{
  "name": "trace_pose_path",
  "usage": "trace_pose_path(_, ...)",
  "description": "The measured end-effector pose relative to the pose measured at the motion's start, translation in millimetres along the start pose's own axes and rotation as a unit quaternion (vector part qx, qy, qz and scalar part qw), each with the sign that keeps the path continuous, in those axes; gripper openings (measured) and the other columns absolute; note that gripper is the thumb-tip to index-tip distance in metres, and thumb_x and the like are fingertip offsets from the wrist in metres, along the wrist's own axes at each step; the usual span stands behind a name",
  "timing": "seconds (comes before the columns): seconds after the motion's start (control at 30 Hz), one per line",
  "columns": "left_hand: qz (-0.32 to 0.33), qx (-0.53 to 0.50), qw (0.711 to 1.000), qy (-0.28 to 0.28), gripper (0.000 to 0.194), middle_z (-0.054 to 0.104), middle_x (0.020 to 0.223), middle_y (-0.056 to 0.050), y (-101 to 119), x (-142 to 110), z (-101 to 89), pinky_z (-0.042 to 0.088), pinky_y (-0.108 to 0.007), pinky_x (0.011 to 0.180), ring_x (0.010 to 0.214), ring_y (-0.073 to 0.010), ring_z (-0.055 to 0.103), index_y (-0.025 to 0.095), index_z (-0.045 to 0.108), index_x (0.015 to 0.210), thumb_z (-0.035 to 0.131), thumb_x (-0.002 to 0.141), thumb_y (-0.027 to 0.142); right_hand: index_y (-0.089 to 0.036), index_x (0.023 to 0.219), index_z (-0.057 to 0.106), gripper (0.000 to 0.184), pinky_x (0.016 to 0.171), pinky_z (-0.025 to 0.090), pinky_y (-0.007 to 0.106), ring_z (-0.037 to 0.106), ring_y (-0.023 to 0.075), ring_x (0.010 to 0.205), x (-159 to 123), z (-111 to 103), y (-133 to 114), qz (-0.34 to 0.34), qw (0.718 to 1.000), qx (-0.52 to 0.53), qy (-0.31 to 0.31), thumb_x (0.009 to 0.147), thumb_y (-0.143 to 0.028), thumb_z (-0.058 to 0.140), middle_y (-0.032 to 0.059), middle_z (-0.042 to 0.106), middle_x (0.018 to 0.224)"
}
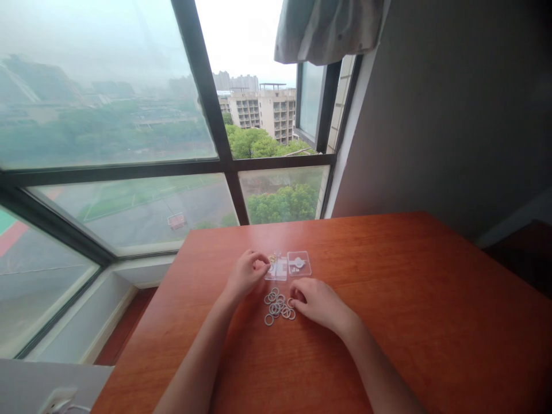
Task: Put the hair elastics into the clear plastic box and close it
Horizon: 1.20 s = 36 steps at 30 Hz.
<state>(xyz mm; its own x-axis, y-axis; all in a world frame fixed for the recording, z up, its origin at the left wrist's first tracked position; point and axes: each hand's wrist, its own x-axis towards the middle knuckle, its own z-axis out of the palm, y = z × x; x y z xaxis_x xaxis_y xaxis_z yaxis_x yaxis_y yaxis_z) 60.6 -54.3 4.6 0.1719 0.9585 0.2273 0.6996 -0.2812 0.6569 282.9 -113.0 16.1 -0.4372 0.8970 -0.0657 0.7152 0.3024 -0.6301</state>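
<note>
Several pale grey rings (275,309) lie in a loose, overlapping pile on the table, with one ring (269,320) at its near edge. My left hand (248,273) is closed in a pinch at the left side of a clear plastic box (281,276), with a small ring at its fingertips. Inside that box, some yellowish rings (272,259) show near the back. My right hand (319,299) has its thumb and finger pinched on a ring (290,302) at the pile's right edge. Just behind that hand is a clear square lid or tray (306,254) with a round white piece (298,263) in it.
The reddish-brown wooden table (409,299) extends far to the right. Beyond its back edge stands a dark window frame (230,167), with one pane open. A grey wall (431,115) rises at the right, and a curtain (328,29) hangs above.
</note>
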Motion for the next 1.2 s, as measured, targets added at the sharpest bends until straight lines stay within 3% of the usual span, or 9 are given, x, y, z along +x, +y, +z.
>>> trace_pose_path(0.2, -0.015, -0.019, 0.998, -0.053, 0.023, 0.057, 0.087, -0.002, 2, -6, -11.8, 0.045, -0.027, 0.066, 0.065, -0.0125, 0.051, 0.019, 0.068, 0.093, 0.064, 0.077, 0.035, -0.021, 0.082, 0.067, 0.006, 0.064, 0.035, 0.022, 0.057, 0.0133, 0.071, 1, -1, 4, -0.002, 1.0, 0.02, -0.009, 0.08, -0.023, 0.062, -0.0008, 0.066, 0.078)
trace_pose_path(0.33, -0.005, -0.021, 0.995, -0.102, 0.021, 0.059, 0.083, -0.002, 1, -8, -13.9, 0.043, -0.024, 0.064, 0.068, -0.0136, 0.053, 0.019, 0.069, 0.089, 0.068, 0.072, 0.032, -0.021, 0.083, 0.067, 0.006, 0.064, 0.035, 0.021, 0.056, 0.0126, 0.07, 1, 0, 9, -0.006, 0.999, 0.03, -0.009, 0.079, -0.021, 0.063, -0.0014, 0.066, 0.077)
trace_pose_path(0.7, -0.005, -0.011, 0.992, -0.127, 0.013, 0.057, 0.064, 0.001, 12, -9, -6.3, 0.035, -0.021, 0.055, 0.06, -0.0123, 0.049, 0.016, 0.068, 0.075, 0.062, 0.072, 0.028, -0.021, 0.084, 0.068, 0.009, 0.066, 0.037, 0.022, 0.057, 0.013, 0.071, 2, -1, 9, -0.003, 0.999, 0.034, -0.008, 0.078, -0.017, 0.063, -0.0012, 0.066, 0.077)
trace_pose_path(0.87, 0.0, -0.03, 0.993, -0.11, 0.02, 0.059, 0.066, 0.001, 11, -9, -8.4, 0.037, -0.022, 0.056, 0.06, -0.0122, 0.049, 0.017, 0.07, 0.086, 0.061, 0.076, 0.033, -0.021, 0.084, 0.07, 0.018, 0.065, 0.038, 0.021, 0.057, 0.0128, 0.072, 2, -1, 13, -0.03, 0.999, 0.037, -0.014, 0.075, -0.01, 0.059, -0.001, 0.067, 0.079)
trace_pose_path(1.03, 0.025, -0.032, 0.997, -0.062, 0.022, 0.062, 0.07, -0.001, 10, -6, -14.5, 0.039, -0.022, 0.058, 0.063, -0.0126, 0.051, 0.017, 0.069, 0.089, 0.057, 0.082, 0.034, -0.02, 0.077, 0.069, 0.011, 0.067, 0.04, 0.022, 0.058, 0.0135, 0.073, 3, 1, 14, -0.035, 0.999, 0.03, -0.009, 0.076, -0.013, 0.061, 0.0003, 0.068, 0.079)
trace_pose_path(1.2, 0.053, -0.059, 0.995, -0.062, 0.02, 0.063, 0.074, -0.002, 26, -9, -10.8, 0.041, -0.022, 0.06, 0.064, -0.012, 0.052, 0.017, 0.067, 0.09, 0.055, 0.085, 0.033, -0.019, 0.079, 0.068, 0.008, 0.067, 0.041, 0.023, 0.056, 0.0132, 0.07, 8, 2, 11, -0.049, 0.992, 0.07, 0.09, 0.08, -0.017, 0.061, 0.0007, 0.066, 0.078)
